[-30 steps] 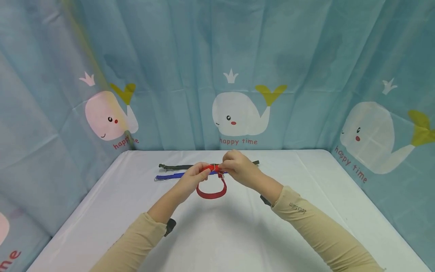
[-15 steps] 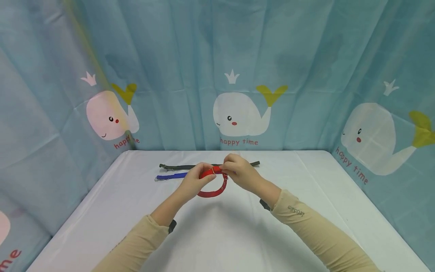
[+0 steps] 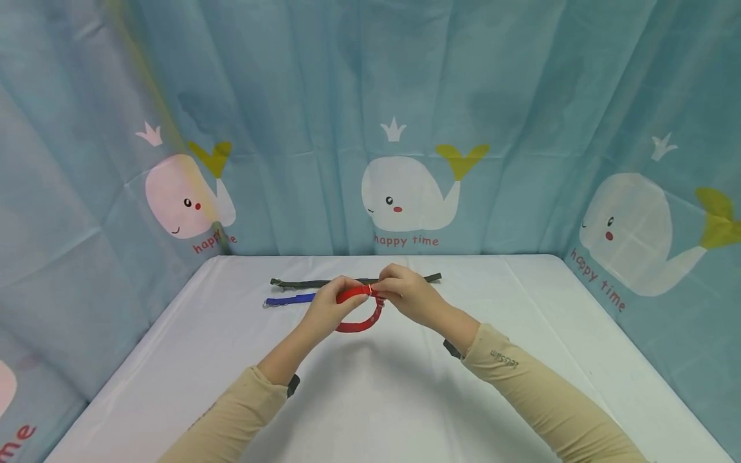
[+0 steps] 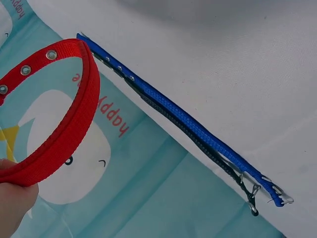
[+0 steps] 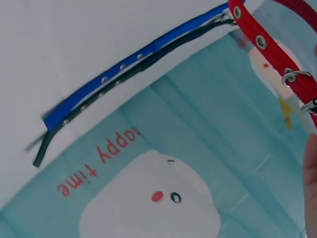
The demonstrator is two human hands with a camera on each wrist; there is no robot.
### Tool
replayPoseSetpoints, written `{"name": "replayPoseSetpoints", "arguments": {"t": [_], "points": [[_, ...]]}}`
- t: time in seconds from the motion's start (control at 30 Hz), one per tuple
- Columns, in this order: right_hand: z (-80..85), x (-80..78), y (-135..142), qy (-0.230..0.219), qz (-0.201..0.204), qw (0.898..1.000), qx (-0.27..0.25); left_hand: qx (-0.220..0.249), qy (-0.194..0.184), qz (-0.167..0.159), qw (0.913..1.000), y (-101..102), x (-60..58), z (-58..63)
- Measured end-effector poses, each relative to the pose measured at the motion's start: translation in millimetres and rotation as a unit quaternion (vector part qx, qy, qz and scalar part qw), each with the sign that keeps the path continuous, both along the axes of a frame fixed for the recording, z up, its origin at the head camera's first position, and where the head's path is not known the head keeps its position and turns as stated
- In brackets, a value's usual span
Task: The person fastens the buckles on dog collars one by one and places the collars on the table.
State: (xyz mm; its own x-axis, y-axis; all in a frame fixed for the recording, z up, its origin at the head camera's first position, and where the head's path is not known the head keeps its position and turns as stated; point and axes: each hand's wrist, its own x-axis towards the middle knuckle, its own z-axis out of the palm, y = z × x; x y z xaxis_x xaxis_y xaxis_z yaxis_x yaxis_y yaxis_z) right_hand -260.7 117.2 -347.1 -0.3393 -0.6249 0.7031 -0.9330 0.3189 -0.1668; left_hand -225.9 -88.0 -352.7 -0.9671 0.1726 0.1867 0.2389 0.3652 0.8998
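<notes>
A red collar (image 3: 354, 327), bent into a loop, is held above the table between both hands. My left hand (image 3: 329, 308) pinches its strap with the thumb on the near side. My right hand (image 3: 408, 297) pinches the other part by the buckle, fingertips close to the left thumb. In the right wrist view, the red strap (image 5: 273, 55) shows metal eyelets, a ring and part of the buckle (image 5: 311, 106). The left wrist view shows the smooth padded stretch of the strap (image 4: 74, 131). The fingers hide how the strap end sits in the buckle.
Behind the hands, a blue collar (image 3: 289, 300) and a dark green collar (image 3: 301, 285) lie stretched out side by side on the white table (image 3: 370, 399). Both have eyelets and metal fittings. A blue whale-print curtain (image 3: 324, 161) stands around the table's back and sides.
The right hand has come down slightly. The left hand's grip on the red collar has shifted, showing more strap beside the thumb. The loop has turned and hangs a little higher.
</notes>
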Motion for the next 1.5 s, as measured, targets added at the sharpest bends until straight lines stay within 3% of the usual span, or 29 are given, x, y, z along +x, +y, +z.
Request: {"name": "replayPoseSetpoints", "arguments": {"t": [0.13, 0.27, 0.37, 0.53, 0.63, 0.7, 0.73, 0.9, 0.97, 1.07, 1.13, 1.23, 1.4, 1.5], "points": [[-5.9, -0.5, 2.3, -0.126, 0.003, 0.991, -0.043, 0.02, -0.019, 0.002, 0.9996, -2.9, 0.2, -0.1], [-10.7, 1.3, 2.6, -0.208, -0.001, 0.975, -0.078, 0.058, -0.055, 0.003, 0.9968, -4.7, -0.1, -0.1], [-13.6, 2.9, 0.9, -0.233, 0.002, 0.969, -0.077, 0.076, -0.064, 0.003, 0.9951, -3.5, -1.5, -0.3], [-16.6, 2.9, -4.1, -0.218, 0.015, 0.974, -0.058, 0.099, -0.061, 0.004, 0.9932, 2.1, -4.5, -1.5], [-17.3, 3.9, -5.2, -0.241, -0.01, 0.969, -0.051, 0.117, -0.063, 0.013, 0.9911, 4.5, -6.3, -2.4], [-18.4, 5.0, -4.4, -0.299, -0.042, 0.952, -0.055, 0.138, -0.072, 0.021, 0.9876, 5.3, -7.8, -2.3], [-19.3, 5.6, -3.5, -0.338, -0.054, 0.938, -0.061, 0.15, -0.077, 0.024, 0.9854, 5.2, -8.2, -1.9], [-26.9, 6.7, 5.1, -0.513, -0.091, 0.847, -0.103, 0.22, -0.109, 0.028, 0.9691, 3.7, -9.6, 2.8], [-30.5, 7.2, 9.7, -0.558, -0.093, 0.816, -0.116, 0.254, -0.118, 0.032, 0.9594, 2.5, -10.2, 4.3], [-34.8, 9.3, 16.0, -0.607, -0.078, 0.778, -0.142, 0.302, -0.129, 0.033, 0.9439, 1.2, -11.4, 4.8], [-36.8, 11.1, 18.7, -0.632, -0.065, 0.754, -0.166, 0.317, -0.139, 0.029, 0.9379, 0.5, -12.4, 3.4], [-38.2, 13.1, 21.4, -0.649, -0.053, 0.731, -0.204, 0.304, -0.149, 0.015, 0.9408, 0.0, -13.0, 0.0], [-35.2, 11.5, 24.4, -0.641, -0.075, 0.719, -0.259, 0.263, -0.16, 0.01, 0.9513, 1.6, -15.1, -7.1], [-31.0, 8.6, 25.9, -0.636, -0.097, 0.706, -0.297, 0.245, -0.17, 0.019, 0.9542, 3.7, -16.3, -10.3]]}}
